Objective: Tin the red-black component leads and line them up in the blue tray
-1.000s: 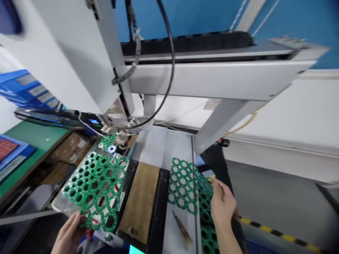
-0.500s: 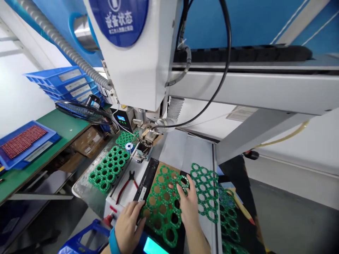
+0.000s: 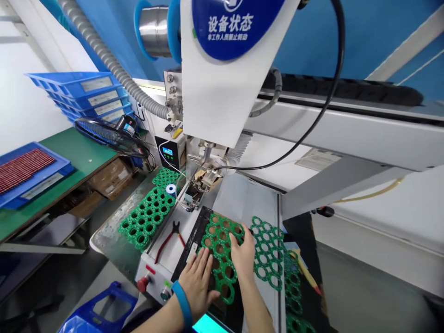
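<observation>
Green, round-holed board point(image 3: 224, 258) | left hand point(image 3: 195, 280): flat on it, thumb apart | right hand point(image 3: 244, 255): thumb apart, grip unclear

green board point(image 3: 224, 260): partly hidden by left hand point(image 3: 197, 280) | blue sign point(image 3: 231, 30): cut off above | lit screen point(image 3: 208, 325): cut off below
</observation>
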`<control>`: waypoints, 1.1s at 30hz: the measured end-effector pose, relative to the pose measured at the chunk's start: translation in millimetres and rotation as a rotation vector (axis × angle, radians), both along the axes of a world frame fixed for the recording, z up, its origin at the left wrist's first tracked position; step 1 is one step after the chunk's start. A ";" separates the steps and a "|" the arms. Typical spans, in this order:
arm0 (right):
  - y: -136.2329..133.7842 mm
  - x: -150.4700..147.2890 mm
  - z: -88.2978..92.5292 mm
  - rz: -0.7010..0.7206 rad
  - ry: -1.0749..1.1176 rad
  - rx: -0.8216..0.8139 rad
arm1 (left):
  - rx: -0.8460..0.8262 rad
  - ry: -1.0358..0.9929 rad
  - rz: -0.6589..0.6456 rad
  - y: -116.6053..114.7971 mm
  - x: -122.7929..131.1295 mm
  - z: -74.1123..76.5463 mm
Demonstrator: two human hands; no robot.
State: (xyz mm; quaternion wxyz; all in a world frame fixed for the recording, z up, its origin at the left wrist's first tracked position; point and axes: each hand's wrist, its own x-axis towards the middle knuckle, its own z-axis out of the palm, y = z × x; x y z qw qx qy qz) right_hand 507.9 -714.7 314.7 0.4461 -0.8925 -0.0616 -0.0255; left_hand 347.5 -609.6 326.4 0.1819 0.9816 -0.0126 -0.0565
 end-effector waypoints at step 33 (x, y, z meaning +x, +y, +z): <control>-12.5 -41.5 7.8 0.337 -0.391 -0.413 | -0.323 -0.260 0.122 35.8 -37.6 28.6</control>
